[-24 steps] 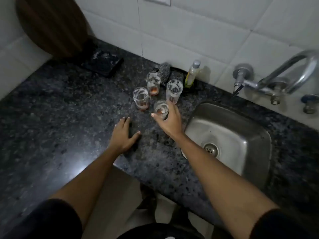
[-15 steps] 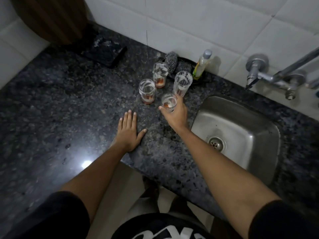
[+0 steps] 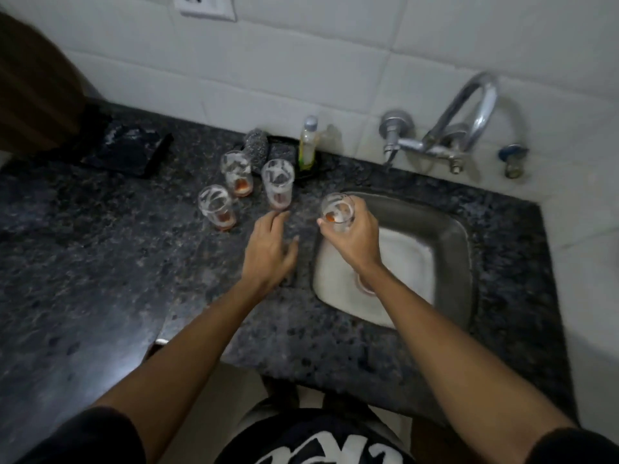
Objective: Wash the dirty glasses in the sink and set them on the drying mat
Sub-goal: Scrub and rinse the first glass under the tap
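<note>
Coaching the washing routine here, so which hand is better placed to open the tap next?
Probably the left hand: it is empty, resting on the counter. The right hand holds a dirty glass over the sink, though it is nearer the tap.

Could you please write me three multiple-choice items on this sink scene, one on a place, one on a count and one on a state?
1. Where is the glass in the right hand?
A. at the sink's left edge
B. beside the wall socket
C. on the floor

2. How many glasses stand on the counter?
A. one
B. three
C. five

3. How is the left hand?
A. gripping a bottle
B. empty, fingers spread
C. on the tap

Answers: 1 A, the held glass is at the rim of the sink. 2 B, three stand left of the sink. 3 B, it holds nothing.
</note>
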